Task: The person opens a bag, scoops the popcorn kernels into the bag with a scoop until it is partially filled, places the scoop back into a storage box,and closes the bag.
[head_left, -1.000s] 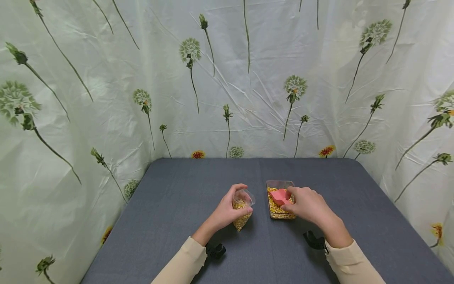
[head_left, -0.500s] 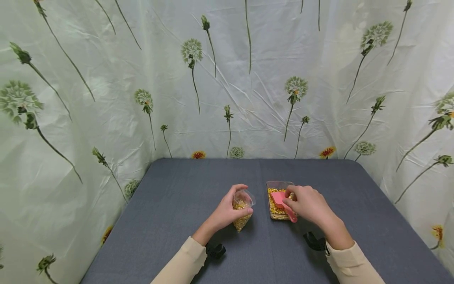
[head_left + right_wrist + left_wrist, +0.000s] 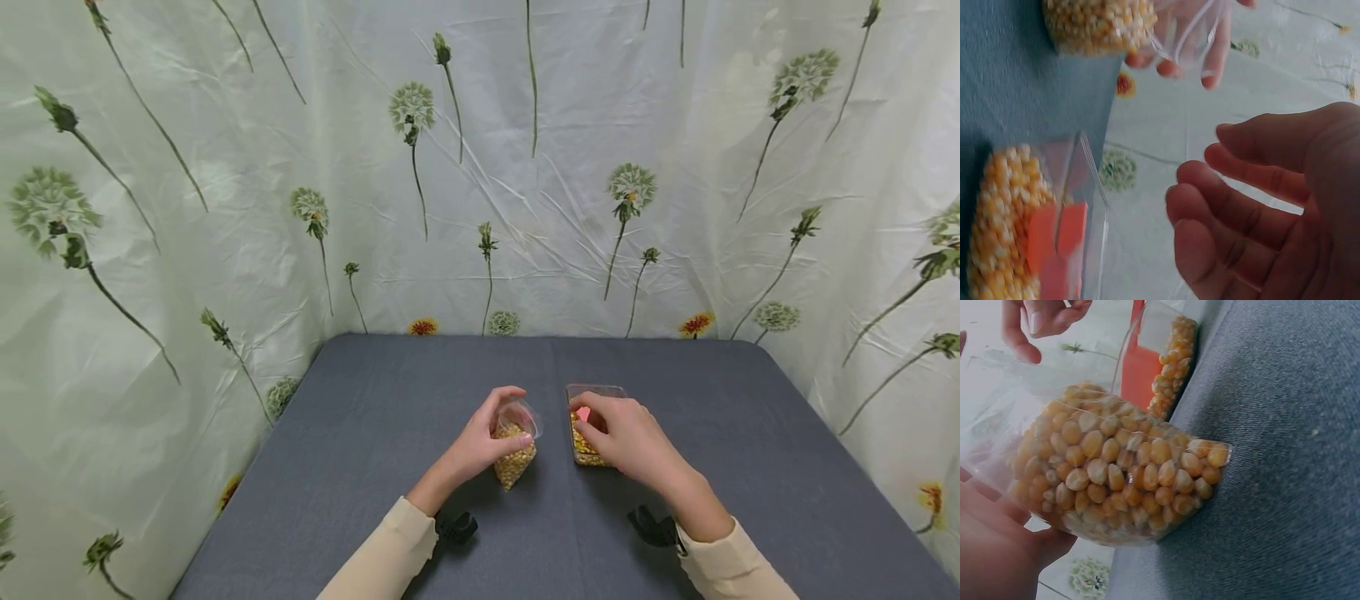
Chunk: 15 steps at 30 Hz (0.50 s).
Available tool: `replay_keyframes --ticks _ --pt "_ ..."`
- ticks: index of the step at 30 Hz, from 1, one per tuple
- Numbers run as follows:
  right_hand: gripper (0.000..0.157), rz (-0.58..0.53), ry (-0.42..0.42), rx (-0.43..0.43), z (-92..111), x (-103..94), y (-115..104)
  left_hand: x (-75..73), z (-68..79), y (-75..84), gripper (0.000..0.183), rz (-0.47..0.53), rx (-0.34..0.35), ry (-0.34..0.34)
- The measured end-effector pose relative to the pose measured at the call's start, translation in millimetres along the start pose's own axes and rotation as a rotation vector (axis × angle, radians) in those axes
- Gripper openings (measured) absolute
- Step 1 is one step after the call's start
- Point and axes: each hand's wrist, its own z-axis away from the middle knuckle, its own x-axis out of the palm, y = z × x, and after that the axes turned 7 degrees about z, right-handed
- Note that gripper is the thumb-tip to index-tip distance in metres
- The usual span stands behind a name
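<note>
My left hand (image 3: 482, 437) holds a clear plastic bag of corn kernels (image 3: 514, 464) by its upper part, mouth spread open. In the left wrist view the bag (image 3: 1122, 469) is about half full, its lower corner down at the table. To its right stands a clear rectangular container (image 3: 600, 388) with more kernels inside. A pink scoop (image 3: 1057, 240) lies in that container, mostly hidden behind my right hand in the head view. Over the container hangs my right hand (image 3: 637, 437), fingers loosely bent with nothing between them, apart from the scoop in the right wrist view.
A dark grey cloth covers the table (image 3: 390, 400). Behind it hangs a pale curtain (image 3: 480, 183) with a dandelion print. Black straps (image 3: 456, 528) with cameras sit at both wrists.
My right hand has let go of the scoop, which now lies in the container, and has shifted a little left. The left hand and bag stay in place.
</note>
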Motion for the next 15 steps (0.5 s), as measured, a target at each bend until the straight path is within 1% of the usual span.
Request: replay_keyframes --ticks 2,4,6,8,11,13,15 --pt "0.019 -0.005 0.012 -0.039 0 4.4 -3 -0.9 -0.6 2.6 0.048 0.045 0.012 -0.012" --pt "0.02 -0.03 0.015 -0.074 0 8.3 -7 -2.1 -2.2 3.5 0.04 0.067 0.031 -0.013" --pt "0.021 -0.065 0.012 -0.104 -1 11.8 -12 -3.9 -4.7 2.8 0.037 0.071 0.048 0.0" --pt "0.021 -0.107 0.003 -0.128 -1 15.4 -18 -5.9 -6.5 2.5 0.039 0.052 0.054 0.023" --pt "0.023 -0.183 -0.038 -0.143 0 21.4 -27 -8.1 -7.1 1.0 0.043 0.004 0.037 0.054" --pt "0.023 -0.219 -0.061 -0.136 1 26.3 -32 -8.7 -6.1 0.6 0.046 -0.01 0.017 0.062" --pt "0.023 -0.237 -0.065 -0.123 3 31.4 -35 -8.5 -5.3 -0.8 0.047 -0.021 0.003 0.057"
